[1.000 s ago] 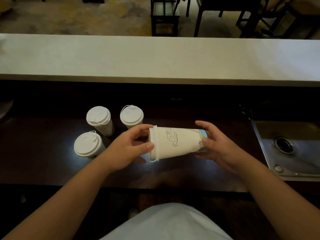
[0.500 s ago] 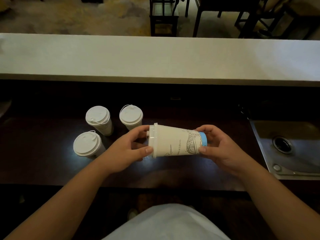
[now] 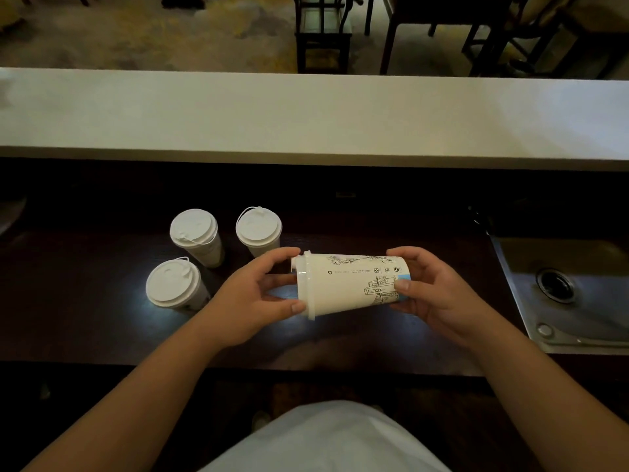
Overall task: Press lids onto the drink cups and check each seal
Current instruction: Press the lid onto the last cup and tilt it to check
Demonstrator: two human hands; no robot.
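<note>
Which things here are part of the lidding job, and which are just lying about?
Job: held cup on its side, its lid, left hand, right hand, three lidded cups.
Lying about: sink, white counter, chairs.

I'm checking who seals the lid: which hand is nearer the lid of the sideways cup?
Left. The left hand grips the held cup's lid at its rim; the right hand holds the cup's base end, away from the lid.

A rectangular stainless steel sink [image 3: 571, 301] is sitting right of the dark wooden bench [image 3: 85, 321], a long white counter ledge [image 3: 306, 114] running behind.
</note>
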